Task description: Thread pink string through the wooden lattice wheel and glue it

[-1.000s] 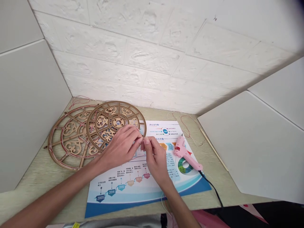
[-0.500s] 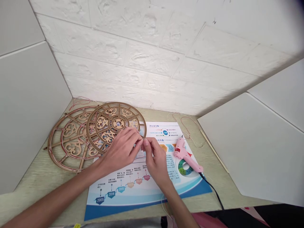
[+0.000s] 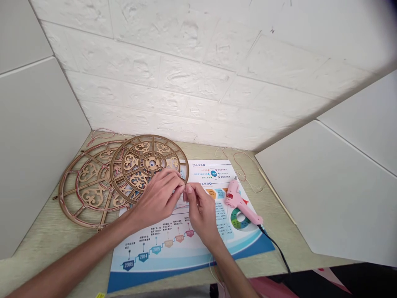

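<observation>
My left hand (image 3: pixel 159 192) reaches over the near right part of a bronze-coloured round openwork frame (image 3: pixel 152 150). Its thumb and forefinger are pinched at the frame's rim. Close against it, my right hand (image 3: pixel 201 209) pinches thumb to forefinger at the same spot. Whatever sits between the fingertips is too small and too covered to make out. A second, larger openwork frame (image 3: pixel 63 198) lies partly under the first, with thin reddish wire along its rings.
A printed poster (image 3: pixel 173 260) lies under the hands. To the right rests a pink glue gun (image 3: pixel 240 202) with a black cord (image 3: pixel 279 248). Loose thin wires (image 3: pixel 245 174) lie by the white brick-patterned wall (image 3: pixel 173 74). Grey panels (image 3: pixel 335 194) stand at both sides.
The whole view has shifted slightly. Both hands stay pinched together at the rim, with only a very small movement of the fingertips.
</observation>
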Action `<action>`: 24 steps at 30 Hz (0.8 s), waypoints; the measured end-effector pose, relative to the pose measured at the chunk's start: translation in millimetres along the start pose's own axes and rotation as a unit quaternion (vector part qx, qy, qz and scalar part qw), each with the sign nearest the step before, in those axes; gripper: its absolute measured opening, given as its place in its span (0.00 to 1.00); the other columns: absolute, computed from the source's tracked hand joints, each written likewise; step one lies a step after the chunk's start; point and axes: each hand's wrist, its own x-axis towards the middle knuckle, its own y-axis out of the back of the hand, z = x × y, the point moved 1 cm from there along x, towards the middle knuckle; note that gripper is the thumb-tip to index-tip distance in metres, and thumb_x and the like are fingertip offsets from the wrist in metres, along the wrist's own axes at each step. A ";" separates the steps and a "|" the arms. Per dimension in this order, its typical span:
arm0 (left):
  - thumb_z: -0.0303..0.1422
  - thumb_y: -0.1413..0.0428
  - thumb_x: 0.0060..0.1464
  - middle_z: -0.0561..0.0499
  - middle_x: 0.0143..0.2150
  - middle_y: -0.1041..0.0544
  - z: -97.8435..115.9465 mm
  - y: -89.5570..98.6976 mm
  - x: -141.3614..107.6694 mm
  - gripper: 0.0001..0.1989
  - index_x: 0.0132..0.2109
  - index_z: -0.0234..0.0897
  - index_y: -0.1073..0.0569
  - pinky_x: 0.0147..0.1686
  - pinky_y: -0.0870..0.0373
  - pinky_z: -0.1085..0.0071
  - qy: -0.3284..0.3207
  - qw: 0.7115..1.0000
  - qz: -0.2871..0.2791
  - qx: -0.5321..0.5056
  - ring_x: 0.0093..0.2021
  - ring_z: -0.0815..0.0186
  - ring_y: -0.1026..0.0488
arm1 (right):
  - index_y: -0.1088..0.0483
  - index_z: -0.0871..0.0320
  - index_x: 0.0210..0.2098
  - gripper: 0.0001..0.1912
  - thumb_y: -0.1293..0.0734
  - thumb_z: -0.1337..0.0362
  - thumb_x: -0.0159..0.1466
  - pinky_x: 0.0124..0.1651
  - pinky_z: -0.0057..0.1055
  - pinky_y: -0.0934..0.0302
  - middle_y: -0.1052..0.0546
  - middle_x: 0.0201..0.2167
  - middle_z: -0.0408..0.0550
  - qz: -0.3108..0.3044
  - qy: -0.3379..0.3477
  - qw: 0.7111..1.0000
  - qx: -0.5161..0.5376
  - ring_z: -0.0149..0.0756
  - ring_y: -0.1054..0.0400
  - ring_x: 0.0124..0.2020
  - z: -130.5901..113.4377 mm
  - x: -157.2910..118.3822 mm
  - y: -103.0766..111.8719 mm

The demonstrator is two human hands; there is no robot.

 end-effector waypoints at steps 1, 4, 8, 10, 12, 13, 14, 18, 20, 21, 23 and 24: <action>0.29 0.56 0.70 0.48 0.39 0.26 -0.6 -0.2 0.1 0.13 0.36 0.37 0.32 0.53 0.36 0.60 0.003 1.000 -0.001 -0.005 0.53 0.59 0.34 | 0.38 0.56 0.30 0.14 0.44 0.66 0.73 0.29 0.25 0.47 0.35 0.23 0.38 0.001 -0.002 1.000 0.001 0.27 0.40 0.23 0.4 -0.4 -0.1; 0.30 0.56 0.70 0.48 0.39 0.26 -2.5 -0.4 -0.1 0.13 0.35 0.37 0.32 0.54 0.36 0.60 0.007 1.000 -0.003 -0.011 0.53 0.59 0.34 | 0.38 0.56 0.30 0.15 0.44 0.65 0.74 0.29 0.25 0.47 0.35 0.23 0.38 0.001 -0.012 1.000 0.010 0.27 0.40 0.23 0.7 -1.4 -0.8; 0.30 0.56 0.70 0.49 0.39 0.26 -3.0 0.2 -0.8 0.13 0.35 0.38 0.33 0.54 0.37 0.60 0.013 1.000 0.001 -0.015 0.54 0.59 0.34 | 0.39 0.56 0.29 0.15 0.44 0.62 0.74 0.30 0.25 0.46 0.35 0.23 0.38 0.010 -0.034 0.999 0.033 0.28 0.40 0.24 -0.3 -1.9 -2.4; 0.30 0.56 0.70 0.49 0.40 0.26 -2.7 0.2 -0.7 0.13 0.35 0.38 0.32 0.54 0.36 0.60 0.016 1.000 0.005 -0.017 0.55 0.59 0.34 | 0.39 0.56 0.30 0.15 0.44 0.61 0.74 0.30 0.25 0.46 0.35 0.23 0.38 0.012 -0.043 0.998 0.047 0.28 0.40 0.25 -0.5 -1.9 -3.4; 0.29 0.55 0.70 0.49 0.40 0.26 -2.5 0.2 -0.5 0.13 0.35 0.38 0.32 0.54 0.36 0.60 0.009 1.000 0.011 -0.001 0.55 0.59 0.34 | 0.39 0.56 0.30 0.16 0.44 0.60 0.74 0.30 0.26 0.46 0.35 0.23 0.39 0.009 -0.051 0.997 0.061 0.28 0.40 0.25 -0.1 -1.4 -4.4; 0.29 0.55 0.70 0.48 0.40 0.26 -2.3 0.2 -0.5 0.12 0.36 0.38 0.32 0.55 0.37 0.59 -0.001 1.000 0.016 0.017 0.55 0.59 0.34 | 0.39 0.56 0.30 0.16 0.44 0.60 0.74 0.30 0.26 0.46 0.35 0.24 0.39 0.007 -0.056 0.996 0.068 0.29 0.40 0.25 0.3 -0.9 -4.9; 0.29 0.55 0.70 0.49 0.39 0.26 -2.1 0.3 -0.6 0.12 0.36 0.37 0.33 0.55 0.37 0.59 -0.013 0.999 0.022 0.041 0.55 0.59 0.34 | 0.39 0.56 0.30 0.16 0.44 0.59 0.74 0.30 0.26 0.46 0.35 0.24 0.39 0.005 -0.063 0.995 0.076 0.29 0.40 0.25 0.7 -0.3 -5.5; 0.27 0.54 0.69 0.48 0.39 0.26 -0.4 1.5 -1.3 0.10 0.37 0.37 0.33 0.53 0.36 0.59 -0.037 0.992 0.057 0.103 0.54 0.58 0.33 | 0.38 0.56 0.30 0.17 0.43 0.57 0.73 0.32 0.27 0.45 0.34 0.24 0.40 0.012 -0.097 0.988 0.116 0.30 0.39 0.26 1.9 2.0 -6.5; 0.27 0.53 0.68 0.48 0.39 0.26 1.0 2.0 -1.4 0.09 0.38 0.36 0.33 0.52 0.36 0.59 -0.031 0.991 0.068 0.111 0.53 0.58 0.33 | 0.37 0.56 0.29 0.17 0.42 0.55 0.73 0.33 0.28 0.43 0.34 0.25 0.40 0.020 -0.106 0.984 0.140 0.30 0.39 0.27 2.0 2.4 -6.2; 0.27 0.53 0.68 0.48 0.39 0.26 1.6 2.1 -1.3 0.09 0.38 0.36 0.33 0.52 0.35 0.59 -0.030 0.990 0.071 0.115 0.53 0.58 0.32 | 0.37 0.56 0.29 0.18 0.42 0.55 0.73 0.33 0.28 0.43 0.34 0.25 0.40 0.023 -0.107 0.983 0.149 0.30 0.39 0.28 2.0 2.4 -5.9; 0.27 0.54 0.68 0.47 0.38 0.27 2.6 1.6 -1.0 0.09 0.37 0.36 0.32 0.51 0.34 0.59 -0.031 0.989 0.069 0.124 0.52 0.58 0.32 | 0.36 0.56 0.30 0.17 0.41 0.54 0.73 0.33 0.28 0.42 0.33 0.25 0.41 0.029 -0.110 0.981 0.156 0.30 0.38 0.28 2.3 2.1 -5.5; 0.28 0.54 0.68 0.47 0.38 0.26 3.0 1.2 -0.9 0.10 0.37 0.36 0.32 0.51 0.34 0.59 -0.034 0.989 0.066 0.128 0.52 0.57 0.32 | 0.36 0.56 0.31 0.17 0.41 0.53 0.72 0.32 0.28 0.42 0.33 0.25 0.41 0.031 -0.111 0.981 0.155 0.30 0.38 0.27 2.6 2.0 -5.4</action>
